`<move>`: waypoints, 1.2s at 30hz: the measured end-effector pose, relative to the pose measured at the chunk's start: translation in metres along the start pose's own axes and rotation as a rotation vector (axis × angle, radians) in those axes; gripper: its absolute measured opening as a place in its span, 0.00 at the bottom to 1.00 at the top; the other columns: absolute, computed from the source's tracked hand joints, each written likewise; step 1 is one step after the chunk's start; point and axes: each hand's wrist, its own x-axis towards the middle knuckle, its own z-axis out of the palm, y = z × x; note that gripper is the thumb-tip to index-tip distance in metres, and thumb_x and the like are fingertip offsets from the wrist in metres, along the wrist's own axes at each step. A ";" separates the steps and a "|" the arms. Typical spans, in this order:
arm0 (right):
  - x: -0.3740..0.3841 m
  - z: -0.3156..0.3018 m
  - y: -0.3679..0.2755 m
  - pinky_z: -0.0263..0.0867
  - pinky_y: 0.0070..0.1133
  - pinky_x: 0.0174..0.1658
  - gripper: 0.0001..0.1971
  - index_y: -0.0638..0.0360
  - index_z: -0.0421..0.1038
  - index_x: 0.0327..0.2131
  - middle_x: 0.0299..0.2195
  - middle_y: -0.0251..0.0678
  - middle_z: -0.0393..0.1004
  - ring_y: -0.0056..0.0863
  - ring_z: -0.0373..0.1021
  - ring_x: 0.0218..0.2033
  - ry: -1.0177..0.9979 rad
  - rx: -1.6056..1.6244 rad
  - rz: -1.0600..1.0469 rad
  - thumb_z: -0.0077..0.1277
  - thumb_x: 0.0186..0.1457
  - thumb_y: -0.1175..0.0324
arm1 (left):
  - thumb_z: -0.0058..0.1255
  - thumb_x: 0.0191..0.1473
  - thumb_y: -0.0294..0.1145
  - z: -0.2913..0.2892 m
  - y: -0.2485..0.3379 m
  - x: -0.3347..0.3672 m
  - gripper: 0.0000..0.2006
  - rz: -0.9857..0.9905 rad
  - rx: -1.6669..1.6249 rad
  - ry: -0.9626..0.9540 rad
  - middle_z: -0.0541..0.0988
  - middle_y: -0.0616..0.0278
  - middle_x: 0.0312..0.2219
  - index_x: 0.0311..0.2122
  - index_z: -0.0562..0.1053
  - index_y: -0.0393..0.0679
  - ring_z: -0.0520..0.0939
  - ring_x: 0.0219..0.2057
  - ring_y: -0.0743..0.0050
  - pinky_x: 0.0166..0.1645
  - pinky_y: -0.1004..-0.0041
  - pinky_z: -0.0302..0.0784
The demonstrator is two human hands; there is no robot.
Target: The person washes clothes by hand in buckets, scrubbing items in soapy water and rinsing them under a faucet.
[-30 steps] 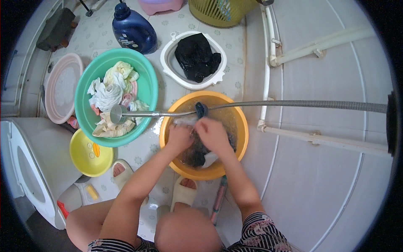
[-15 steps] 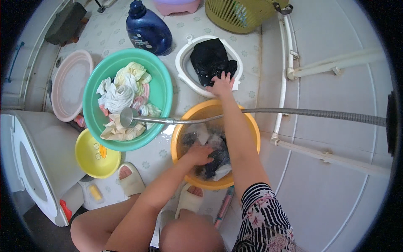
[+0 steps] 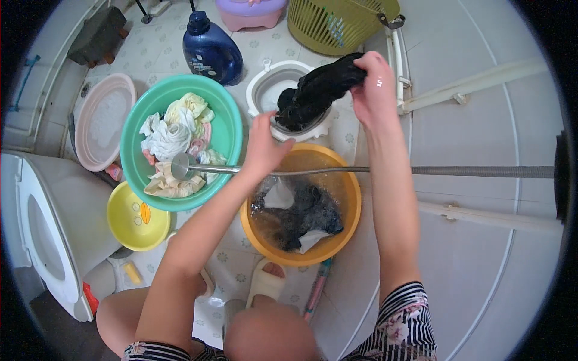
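Item: black garment [image 3: 319, 90], lifted since a moment ago out of the white tub [image 3: 271, 90], now above it. My right hand [image 3: 374, 84] and left hand [image 3: 265, 147] clamp its ends. Orange basin [image 3: 352, 204] below holds soaking dark laundry, so wringing likely follows.

My view is bright and evenly lit, with soft shadows. Edges bend and darken (fisheye), and my hands blur slightly.

black garment [image 3: 316, 90], orange basin [image 3: 349, 204], green basin [image 3: 226, 126]
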 end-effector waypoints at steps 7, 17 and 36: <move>-0.073 0.003 -0.077 0.66 0.22 0.37 0.06 0.61 0.64 0.34 0.29 0.35 0.70 0.25 0.69 0.32 -0.148 0.412 -0.053 0.44 0.49 0.74 | 0.64 0.36 0.35 0.048 -0.037 0.062 0.35 0.224 0.079 -0.066 0.69 0.50 0.49 0.52 0.64 0.41 0.69 0.51 0.50 0.54 0.64 0.64; -0.096 -0.061 0.104 0.50 0.30 0.59 0.40 0.54 0.51 0.60 0.56 0.35 0.60 0.31 0.56 0.56 -0.082 0.671 0.615 0.36 0.53 0.35 | 0.55 0.38 0.20 0.000 0.064 -0.002 0.22 0.292 -0.422 0.155 0.76 0.54 0.37 0.44 0.68 0.35 0.75 0.40 0.67 0.47 0.71 0.69; -0.141 -0.113 0.100 0.65 0.27 0.50 0.20 0.64 0.64 0.48 0.48 0.44 0.67 0.32 0.65 0.48 -0.165 0.709 0.290 0.44 0.55 0.62 | 0.59 0.35 0.24 -0.046 0.046 -0.046 0.33 0.534 -0.239 -0.598 0.65 0.50 0.49 0.51 0.62 0.43 0.67 0.50 0.53 0.54 0.65 0.63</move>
